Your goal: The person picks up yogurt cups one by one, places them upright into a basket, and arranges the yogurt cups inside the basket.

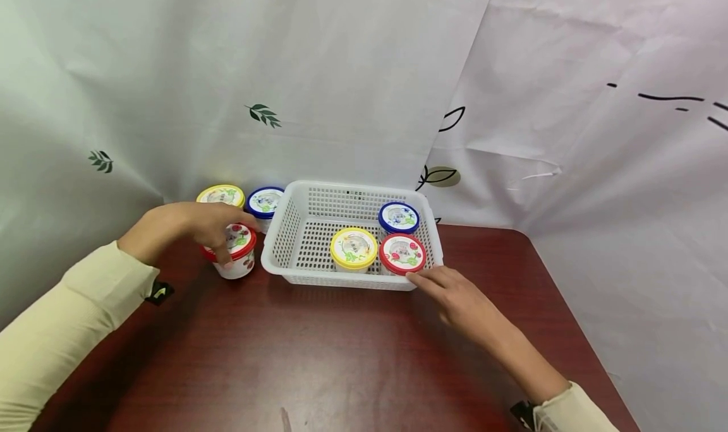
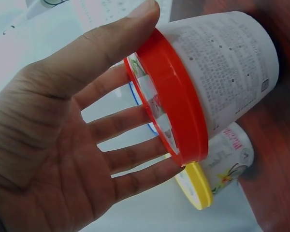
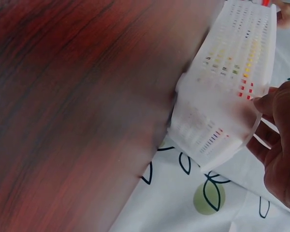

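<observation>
My left hand (image 1: pixel 213 227) reaches over a white tub with a red lid (image 1: pixel 241 264), left of the basket. In the left wrist view, the thumb and spread fingers of the left hand (image 2: pixel 63 130) grip the rim of that red lid (image 2: pixel 176 96). At the right front corner of a white plastic basket (image 1: pixel 324 279), my right hand (image 1: pixel 457 296) pinches the rim between thumb and fingers. Inside the basket stand a yellow-lidded tub (image 1: pixel 354 249), a red-lidded tub (image 1: pixel 402 254) and a blue-lidded tub (image 1: pixel 399 217), upright on its right side.
Behind the left hand stand another yellow-lidded tub (image 1: pixel 222 195) and a blue-lidded tub (image 1: pixel 265 200), the latter close to the basket's left wall. A dark red wooden table (image 1: pixel 341 356) carries everything. White patterned cloth (image 1: pixel 341 72) hangs behind and along the sides.
</observation>
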`<state>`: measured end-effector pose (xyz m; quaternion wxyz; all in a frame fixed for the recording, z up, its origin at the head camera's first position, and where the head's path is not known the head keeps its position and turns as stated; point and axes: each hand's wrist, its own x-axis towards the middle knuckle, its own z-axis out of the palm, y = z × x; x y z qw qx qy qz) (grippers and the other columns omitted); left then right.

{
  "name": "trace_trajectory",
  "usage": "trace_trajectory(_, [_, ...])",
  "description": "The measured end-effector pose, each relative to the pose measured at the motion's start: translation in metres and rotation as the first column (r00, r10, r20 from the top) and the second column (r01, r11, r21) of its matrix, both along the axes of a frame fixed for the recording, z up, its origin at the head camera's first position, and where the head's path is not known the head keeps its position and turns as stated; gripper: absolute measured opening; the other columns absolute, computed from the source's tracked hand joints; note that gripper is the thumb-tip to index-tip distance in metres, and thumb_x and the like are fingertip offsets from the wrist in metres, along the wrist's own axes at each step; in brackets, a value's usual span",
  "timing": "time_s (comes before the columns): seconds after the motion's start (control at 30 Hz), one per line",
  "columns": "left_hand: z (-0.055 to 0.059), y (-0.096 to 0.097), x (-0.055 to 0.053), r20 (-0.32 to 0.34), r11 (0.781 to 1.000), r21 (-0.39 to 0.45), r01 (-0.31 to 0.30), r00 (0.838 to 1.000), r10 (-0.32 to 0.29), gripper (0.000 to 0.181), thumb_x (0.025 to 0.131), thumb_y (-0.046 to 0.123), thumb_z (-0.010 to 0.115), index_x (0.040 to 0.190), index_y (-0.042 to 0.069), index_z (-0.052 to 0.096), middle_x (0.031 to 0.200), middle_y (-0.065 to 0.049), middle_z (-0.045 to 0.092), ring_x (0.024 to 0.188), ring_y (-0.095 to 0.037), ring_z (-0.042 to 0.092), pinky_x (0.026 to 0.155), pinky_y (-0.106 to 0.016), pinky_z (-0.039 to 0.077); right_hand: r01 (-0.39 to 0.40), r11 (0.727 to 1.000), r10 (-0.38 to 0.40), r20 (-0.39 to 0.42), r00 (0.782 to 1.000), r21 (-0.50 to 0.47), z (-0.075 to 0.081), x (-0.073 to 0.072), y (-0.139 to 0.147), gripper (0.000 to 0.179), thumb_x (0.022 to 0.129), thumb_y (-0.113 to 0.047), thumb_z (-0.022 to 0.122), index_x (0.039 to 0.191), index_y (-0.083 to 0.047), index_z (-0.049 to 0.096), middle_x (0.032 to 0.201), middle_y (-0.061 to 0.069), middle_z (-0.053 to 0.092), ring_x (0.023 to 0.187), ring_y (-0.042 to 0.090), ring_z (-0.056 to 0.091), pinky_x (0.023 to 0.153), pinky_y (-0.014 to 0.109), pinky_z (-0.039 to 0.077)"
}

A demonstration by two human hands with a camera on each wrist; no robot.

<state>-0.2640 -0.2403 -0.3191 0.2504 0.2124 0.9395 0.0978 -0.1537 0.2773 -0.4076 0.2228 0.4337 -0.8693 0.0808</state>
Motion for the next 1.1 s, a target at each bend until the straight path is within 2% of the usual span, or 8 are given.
trace_trajectory(0.13, [0.006, 0.003, 0.003, 0.033, 0.999, -0.025, -0.035, 0.999, 0.036, 0.099, 0.07, 0.037, 0.107, 0.159, 0.024, 0.063, 0.157, -0.021, 0.06, 0.139, -0.047, 0.053, 0.102, -0.067, 0.063, 0.006, 1.0, -0.006, -0.003, 1.0, 0.0, -0.001, 0.0, 0.0, 0.062, 0.086, 0.015, 0.078, 0.144, -0.007, 0.075, 0.13, 0.008, 0.079, 0.118, 0.028, 0.075, 0.105, 0.048, 0.064])
trace_trajectory(0.3, [0.012, 0.008, 0.006, 0.059, 0.997, -0.067, -0.047, 0.997, 0.051, 0.098, 0.07, 0.044, 0.107, 0.156, 0.026, 0.064, 0.156, -0.023, 0.06, 0.139, -0.05, 0.052, 0.101, -0.068, 0.063, 0.012, 1.0, -0.012, 0.003, 1.0, 0.006, 0.0, 0.001, -0.001, 0.062, 0.086, 0.016, 0.076, 0.144, -0.007, 0.075, 0.129, 0.009, 0.079, 0.118, 0.029, 0.075, 0.107, 0.051, 0.063])
trace_trajectory(0.53, [0.023, 0.011, 0.011, 0.051, 0.996, -0.063, -0.059, 0.997, 0.063, 0.103, 0.069, 0.044, 0.106, 0.16, 0.025, 0.062, 0.153, -0.023, 0.061, 0.137, -0.05, 0.053, 0.097, -0.065, 0.065, 0.018, 1.0, -0.019, 0.019, 1.0, 0.01, 0.001, 0.001, -0.001, 0.061, 0.088, 0.015, 0.076, 0.144, -0.007, 0.075, 0.13, 0.009, 0.078, 0.12, 0.03, 0.075, 0.109, 0.052, 0.063])
trace_trajectory(0.67, [0.033, 0.011, 0.014, 0.041, 0.996, -0.074, -0.052, 0.998, 0.055, 0.099, 0.071, 0.044, 0.106, 0.159, 0.024, 0.062, 0.151, -0.022, 0.062, 0.136, -0.049, 0.054, 0.098, -0.064, 0.064, 0.015, 1.0, -0.015, 0.021, 1.0, 0.002, 0.0, 0.002, -0.001, 0.062, 0.087, 0.016, 0.076, 0.145, -0.007, 0.074, 0.13, 0.01, 0.078, 0.121, 0.03, 0.074, 0.109, 0.052, 0.062])
trace_trajectory(0.9, [0.047, 0.01, 0.017, 0.083, 0.995, -0.06, -0.081, 0.993, 0.086, 0.103, 0.072, 0.04, 0.105, 0.162, 0.019, 0.058, 0.15, -0.027, 0.058, 0.137, -0.054, 0.052, 0.091, -0.059, 0.069, 0.011, 1.0, -0.011, 0.024, 1.0, -0.009, 0.0, 0.003, -0.002, 0.066, 0.085, 0.019, 0.075, 0.146, -0.007, 0.073, 0.131, 0.01, 0.077, 0.121, 0.03, 0.074, 0.11, 0.052, 0.062])
trace_trajectory(1.1, [0.058, 0.011, 0.021, 0.043, 0.995, -0.036, -0.098, 0.994, 0.099, 0.103, 0.072, 0.036, 0.105, 0.161, 0.016, 0.057, 0.147, -0.027, 0.058, 0.135, -0.054, 0.053, 0.088, -0.056, 0.069, 0.007, 1.0, -0.007, 0.006, 1.0, -0.014, 0.0, 0.003, -0.002, 0.065, 0.085, 0.019, 0.075, 0.145, -0.006, 0.074, 0.13, 0.01, 0.078, 0.12, 0.029, 0.074, 0.109, 0.051, 0.062])
